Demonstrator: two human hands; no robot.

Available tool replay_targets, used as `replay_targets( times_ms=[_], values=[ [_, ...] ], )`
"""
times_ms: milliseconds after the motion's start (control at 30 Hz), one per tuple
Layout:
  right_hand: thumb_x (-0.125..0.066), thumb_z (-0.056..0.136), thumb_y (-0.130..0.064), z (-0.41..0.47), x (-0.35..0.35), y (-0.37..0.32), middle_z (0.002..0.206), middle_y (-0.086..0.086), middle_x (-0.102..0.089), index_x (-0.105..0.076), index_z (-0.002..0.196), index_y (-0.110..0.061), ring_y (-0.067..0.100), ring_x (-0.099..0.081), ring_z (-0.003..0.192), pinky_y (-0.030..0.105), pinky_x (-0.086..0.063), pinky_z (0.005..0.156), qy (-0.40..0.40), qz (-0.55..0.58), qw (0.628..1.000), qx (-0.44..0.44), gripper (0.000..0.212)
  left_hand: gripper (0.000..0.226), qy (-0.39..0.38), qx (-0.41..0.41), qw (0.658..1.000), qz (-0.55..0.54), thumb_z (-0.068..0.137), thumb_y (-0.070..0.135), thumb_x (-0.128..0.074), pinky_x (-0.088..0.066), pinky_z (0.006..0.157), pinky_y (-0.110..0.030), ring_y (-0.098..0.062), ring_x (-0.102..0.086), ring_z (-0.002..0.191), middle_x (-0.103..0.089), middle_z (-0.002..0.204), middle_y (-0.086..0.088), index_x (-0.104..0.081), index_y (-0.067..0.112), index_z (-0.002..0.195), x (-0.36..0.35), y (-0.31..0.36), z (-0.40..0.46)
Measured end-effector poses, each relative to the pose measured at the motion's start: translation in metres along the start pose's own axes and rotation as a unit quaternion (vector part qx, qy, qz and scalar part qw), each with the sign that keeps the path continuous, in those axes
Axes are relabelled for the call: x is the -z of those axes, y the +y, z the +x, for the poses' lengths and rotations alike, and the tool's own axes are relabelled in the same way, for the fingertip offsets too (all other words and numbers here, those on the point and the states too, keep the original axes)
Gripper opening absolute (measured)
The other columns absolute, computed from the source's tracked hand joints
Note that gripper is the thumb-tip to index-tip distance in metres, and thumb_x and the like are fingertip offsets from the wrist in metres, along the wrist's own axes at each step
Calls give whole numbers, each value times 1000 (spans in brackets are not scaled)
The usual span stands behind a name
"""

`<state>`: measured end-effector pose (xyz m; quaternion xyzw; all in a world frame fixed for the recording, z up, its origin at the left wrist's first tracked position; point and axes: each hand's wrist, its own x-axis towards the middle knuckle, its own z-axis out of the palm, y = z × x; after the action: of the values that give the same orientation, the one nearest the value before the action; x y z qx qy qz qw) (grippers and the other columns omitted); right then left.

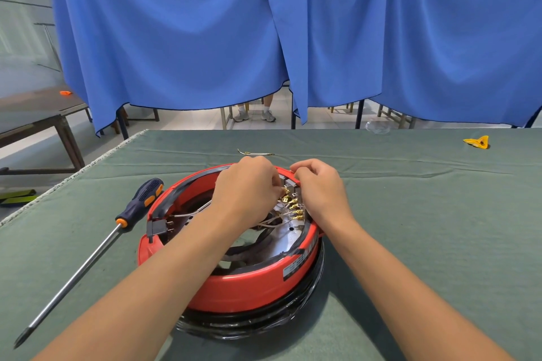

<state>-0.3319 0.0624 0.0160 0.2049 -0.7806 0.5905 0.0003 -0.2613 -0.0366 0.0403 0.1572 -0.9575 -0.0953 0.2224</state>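
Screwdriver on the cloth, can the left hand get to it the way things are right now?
Probably yes. The screwdriver lies in the open just left of the housing, with nothing over it. The left hand pinches at the terminals inside the housing, so it would have to let go first.

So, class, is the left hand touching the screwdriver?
Apart: head view shows the screwdriver on the cloth, the left hand at the brass terminals.
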Motion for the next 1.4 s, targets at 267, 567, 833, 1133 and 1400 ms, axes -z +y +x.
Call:
replay_targets(
  times_ms=[267, 567, 833, 1133, 1400],
  values=[
    [-46, 90, -18, 0, 1, 0, 82, -11, -63, -65, 90, -22, 7, -57, 80, 23, -39, 59, 6, -8, 1000, 0, 19, 11, -16, 18, 1000, -7, 87, 32, -65, -37, 60, -27, -20, -61, 81, -69, 86, 1, -74, 25, 89, 2, 2, 0],
    [-47, 89, -16, -1, 0, -1, 81, -9, -63, -64, 87, -22, 12, -58, 81, 25, -38, 60, 5, -4, 1000, 1, 19, 12, -16, 24, 1000, 0, 88, 31, -64, -37, 60, -27, -19, -59, 76, -69, 85, 1, -74, 24, 88, 1, 3, 1],
    [-47, 89, -17, -1, 0, -1, 83, -5, -65, -65, 90, -20, 15, -59, 80, 26, -39, 61, 1, -3, 1000, -3, 19, 13, -20, 26, 999, -3, 88, 32, -65, -40, 61, -28, -19, -60, 74, -69, 82, 1, -73, 22, 88, 1, 2, 1],
    [-47, 89, -16, -2, 0, -2, 84, -4, -66, -65, 90, -20, 15, -60, 83, 26, -40, 65, 1, 0, 1000, -5, 18, 12, -30, 29, 999, -14, 88, 31, -65, -44, 63, -29, -21, -61, 77, -69, 83, 0, -74, 22, 88, 1, 1, 1],
    [-47, 90, -18, -3, 0, -1, 85, -4, -65, -65, 92, -20, 15, -59, 81, 26, -40, 64, 0, -3, 1000, -4, 18, 15, -10, 33, 999, -19, 89, 33, -64, -39, 60, -27, -20, -60, 74, -68, 81, 0, -73, 22, 85, 0, 2, 1]
  ],
)
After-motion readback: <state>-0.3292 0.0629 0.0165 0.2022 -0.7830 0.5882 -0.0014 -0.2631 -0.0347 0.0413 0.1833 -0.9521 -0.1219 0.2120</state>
